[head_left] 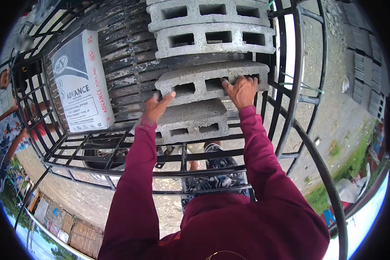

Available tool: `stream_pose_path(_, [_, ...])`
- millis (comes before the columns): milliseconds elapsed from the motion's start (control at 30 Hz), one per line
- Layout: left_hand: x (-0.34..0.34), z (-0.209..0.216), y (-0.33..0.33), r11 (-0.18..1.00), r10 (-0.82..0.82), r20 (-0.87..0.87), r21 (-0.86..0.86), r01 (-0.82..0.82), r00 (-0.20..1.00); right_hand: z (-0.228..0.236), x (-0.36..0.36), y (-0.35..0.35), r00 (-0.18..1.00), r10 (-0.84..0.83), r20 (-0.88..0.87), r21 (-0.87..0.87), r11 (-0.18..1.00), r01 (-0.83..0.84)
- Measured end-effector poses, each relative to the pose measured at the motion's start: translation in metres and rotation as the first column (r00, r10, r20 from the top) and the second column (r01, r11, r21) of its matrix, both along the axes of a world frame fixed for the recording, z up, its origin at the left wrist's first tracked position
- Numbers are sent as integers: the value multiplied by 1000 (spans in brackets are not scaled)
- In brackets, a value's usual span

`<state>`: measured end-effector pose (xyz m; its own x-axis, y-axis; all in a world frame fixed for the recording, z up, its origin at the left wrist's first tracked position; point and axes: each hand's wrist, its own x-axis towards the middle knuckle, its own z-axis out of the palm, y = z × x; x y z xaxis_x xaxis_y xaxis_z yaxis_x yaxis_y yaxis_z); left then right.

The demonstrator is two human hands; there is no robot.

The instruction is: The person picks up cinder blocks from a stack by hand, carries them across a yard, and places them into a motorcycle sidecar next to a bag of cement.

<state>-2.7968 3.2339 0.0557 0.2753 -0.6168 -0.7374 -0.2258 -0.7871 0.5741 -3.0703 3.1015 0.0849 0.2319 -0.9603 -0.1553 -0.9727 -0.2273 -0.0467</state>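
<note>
A grey concrete hollow block [195, 78] lies tilted in front of me, its holes facing my way. My left hand [157, 107] is at its left end, thumb on the front face and fingers round the end. On the right, my right hand [242, 91] grips the same block, some fingertips in its holes. Below it, partly covered, sits another hollow block [195, 114] near the rail. Beyond the held block, more hollow blocks [212, 34] lie in a row, one behind another.
Black metal rails [173, 174] bound the slatted wooden bed [125, 54]. A white and grey cement bag [80, 82] lies at left. Another person's arm [14, 145] shows outside the left rails. Stacked blocks [366, 78] stand on the ground at far right.
</note>
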Motion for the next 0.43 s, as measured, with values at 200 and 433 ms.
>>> stream_pose_path(200, [-28, -52, 3, 975, 215, 76, -79, -209, 974, -14, -1, -5, 990, -100, 99, 64, 994, 94])
stream_pose_path(433, [0, -43, -30, 961, 205, 80, -208, -185, 975, 20, 22, -29, 973, -188, 135, 190, 969, 161])
